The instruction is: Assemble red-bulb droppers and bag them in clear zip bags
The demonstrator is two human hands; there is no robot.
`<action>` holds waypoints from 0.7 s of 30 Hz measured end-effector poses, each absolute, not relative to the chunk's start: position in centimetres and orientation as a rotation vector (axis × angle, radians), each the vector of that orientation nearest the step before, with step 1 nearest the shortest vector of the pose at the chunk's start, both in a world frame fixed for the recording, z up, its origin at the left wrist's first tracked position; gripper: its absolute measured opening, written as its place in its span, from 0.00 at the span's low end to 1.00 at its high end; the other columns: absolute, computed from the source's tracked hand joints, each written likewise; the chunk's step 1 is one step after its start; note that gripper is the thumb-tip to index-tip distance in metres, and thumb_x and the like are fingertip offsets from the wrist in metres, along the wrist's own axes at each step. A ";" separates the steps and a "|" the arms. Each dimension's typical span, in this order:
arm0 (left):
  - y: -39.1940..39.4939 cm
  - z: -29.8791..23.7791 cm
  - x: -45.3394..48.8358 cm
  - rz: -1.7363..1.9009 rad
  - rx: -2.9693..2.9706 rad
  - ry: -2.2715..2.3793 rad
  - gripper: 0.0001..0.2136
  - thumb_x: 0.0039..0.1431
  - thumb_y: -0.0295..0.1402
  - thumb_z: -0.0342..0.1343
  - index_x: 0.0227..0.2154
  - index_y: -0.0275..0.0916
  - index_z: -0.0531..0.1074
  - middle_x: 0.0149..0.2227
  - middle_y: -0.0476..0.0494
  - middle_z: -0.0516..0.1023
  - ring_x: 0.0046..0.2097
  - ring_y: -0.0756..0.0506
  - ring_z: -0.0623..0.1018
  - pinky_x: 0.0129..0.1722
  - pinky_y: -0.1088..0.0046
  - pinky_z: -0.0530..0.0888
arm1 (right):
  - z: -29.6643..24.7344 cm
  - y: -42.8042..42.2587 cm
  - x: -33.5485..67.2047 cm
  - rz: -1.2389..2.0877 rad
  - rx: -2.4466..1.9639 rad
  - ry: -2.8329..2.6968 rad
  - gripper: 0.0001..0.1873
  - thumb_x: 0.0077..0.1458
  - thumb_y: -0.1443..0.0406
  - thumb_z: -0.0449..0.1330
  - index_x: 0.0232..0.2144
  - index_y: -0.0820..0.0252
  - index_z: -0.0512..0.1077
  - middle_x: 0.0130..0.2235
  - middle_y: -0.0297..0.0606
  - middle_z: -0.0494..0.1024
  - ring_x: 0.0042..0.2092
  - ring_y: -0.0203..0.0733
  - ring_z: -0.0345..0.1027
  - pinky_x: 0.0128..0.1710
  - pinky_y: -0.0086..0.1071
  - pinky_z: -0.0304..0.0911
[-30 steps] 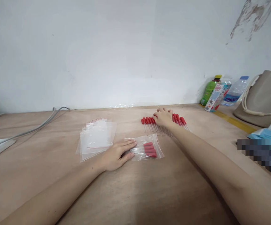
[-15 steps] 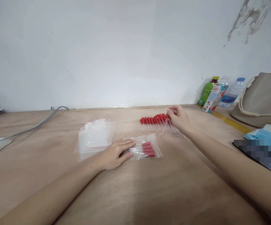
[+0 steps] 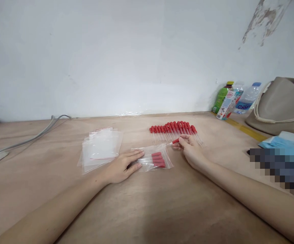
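Note:
My left hand (image 3: pixel 125 166) lies flat, fingers outstretched, over the left end of a clear zip-lock bag (image 3: pixel 147 166). Inside that bag are several glass droppers (image 3: pixel 157 160) with red rubber bulbs, bulbs toward the right. Between the thumb and fingers of my right hand (image 3: pixel 189 149) is a single dropper (image 3: pixel 175 140), pinched at its red bulb, its clear tube pointing left to the bag's right, open-looking edge. Whether the tip is inside the bag I cannot tell. Behind, a row of red-bulbed droppers (image 3: pixel 172 126) lies side by side, bulbs away from me.
A stack of clear zip-lock bags (image 3: pixel 101 147) lies left of my left hand. Grey cables (image 3: pixel 40 135) run along the far left. Bottles (image 3: pixel 247 98), a carton (image 3: pixel 225 105), a beige bag (image 3: pixel 280 101) and a blue package (image 3: pixel 279 142) stand or lie at the right.
My right hand has taken one dropper from the row and brought it toward me and left, to the bag's right edge. My left hand stays on the bag. The view has shifted slightly.

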State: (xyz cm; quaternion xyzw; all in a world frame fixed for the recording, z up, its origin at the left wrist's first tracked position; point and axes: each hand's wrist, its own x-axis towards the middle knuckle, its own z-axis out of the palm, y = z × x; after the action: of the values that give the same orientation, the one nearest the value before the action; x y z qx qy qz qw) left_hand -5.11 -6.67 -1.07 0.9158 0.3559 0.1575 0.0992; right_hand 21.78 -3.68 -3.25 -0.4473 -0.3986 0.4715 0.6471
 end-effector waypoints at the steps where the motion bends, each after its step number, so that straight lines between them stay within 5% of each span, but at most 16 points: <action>1: -6.7 -1.1 -5.1 0.470 2.707 1.052 0.21 0.61 0.39 0.43 0.56 0.42 0.56 0.57 0.44 0.60 0.58 0.44 0.60 0.57 0.60 0.59 | -3.3 -3.9 21.7 1.103 -1.025 -0.938 0.16 0.44 0.60 0.61 0.31 0.58 0.59 0.24 0.28 0.72 0.26 0.33 0.69 0.30 0.30 0.66; 9: -6.7 -1.1 -5.1 0.476 2.711 1.038 0.21 0.61 0.39 0.43 0.57 0.43 0.56 0.57 0.44 0.60 0.58 0.44 0.61 0.57 0.60 0.59 | -3.0 -4.5 22.2 1.075 -1.154 -1.567 0.15 0.44 0.55 0.60 0.28 0.60 0.65 0.24 0.31 0.71 0.25 0.32 0.62 0.25 0.28 0.59; 16: -6.5 -1.3 -5.1 0.493 2.717 1.038 0.21 0.61 0.39 0.44 0.56 0.40 0.56 0.57 0.43 0.62 0.58 0.44 0.62 0.57 0.62 0.59 | -2.8 -4.2 21.2 0.691 -1.156 -1.852 0.11 0.49 0.58 0.56 0.28 0.60 0.68 0.29 0.35 0.72 0.28 0.34 0.62 0.27 0.29 0.58; 21: -6.6 -1.2 -5.1 0.471 2.713 1.075 0.22 0.61 0.40 0.43 0.57 0.40 0.55 0.57 0.42 0.60 0.58 0.44 0.61 0.58 0.63 0.59 | -2.7 -4.0 21.2 0.862 -1.051 -1.967 0.10 0.49 0.59 0.56 0.30 0.61 0.68 0.28 0.33 0.71 0.27 0.33 0.61 0.26 0.28 0.57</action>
State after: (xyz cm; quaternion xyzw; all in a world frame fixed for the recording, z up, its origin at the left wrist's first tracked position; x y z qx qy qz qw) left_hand -5.10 -6.60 -1.23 0.9138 0.3623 0.1587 0.0928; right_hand 21.25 -4.02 -2.75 -0.4091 -0.7653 0.3354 0.3667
